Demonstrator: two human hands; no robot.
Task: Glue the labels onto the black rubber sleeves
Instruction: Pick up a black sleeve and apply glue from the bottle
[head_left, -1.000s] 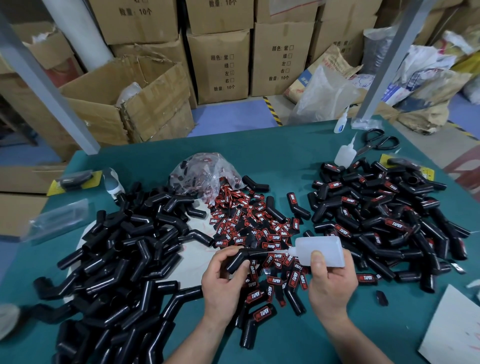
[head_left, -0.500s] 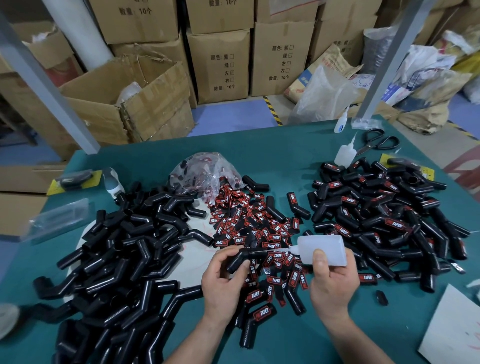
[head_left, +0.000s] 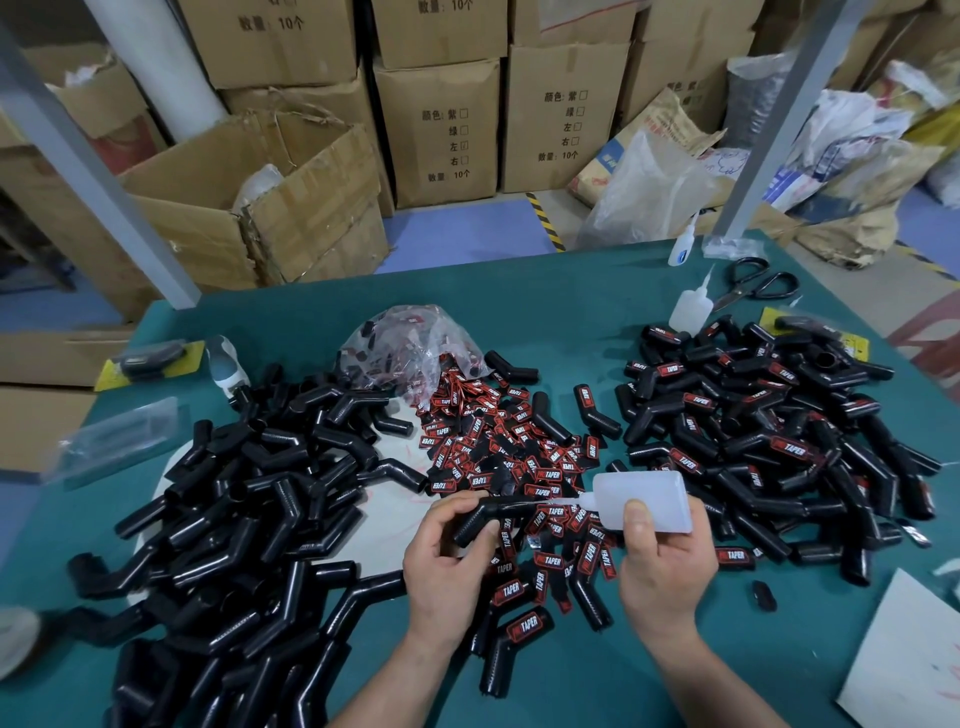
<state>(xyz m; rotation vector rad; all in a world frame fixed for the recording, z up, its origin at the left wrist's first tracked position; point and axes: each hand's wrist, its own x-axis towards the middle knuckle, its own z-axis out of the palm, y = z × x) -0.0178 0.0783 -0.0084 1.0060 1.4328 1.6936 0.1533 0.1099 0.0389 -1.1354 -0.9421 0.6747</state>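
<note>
- Nearby, a heap of unlabelled black sleeves fills the left half of the green desk, and a heap of labelled sleeves fills the right half.
- Between them, loose red-and-black labels spill from a clear plastic bag toward the near edge, directly under the hands.
- Scissors and a spare glue bottle sit near the far right corner; a white card lies at the near right corner.
- Held above the labels, the bent sleeve lies roughly parallel to the near edge. Its longer arm points right and its shorter arm angles down toward the near left.
- Level with it, the glue bottle lies on its side, nozzle pointing left, with the tip meeting the sleeve's right arm.
- Palm turned inward, the left hand grips the sleeve's bent end, thumb on top and fingers curled beneath.
- Opposite, the right hand grips the bottle's body, thumb pressed on its near face and fingers wrapped behind.
</note>
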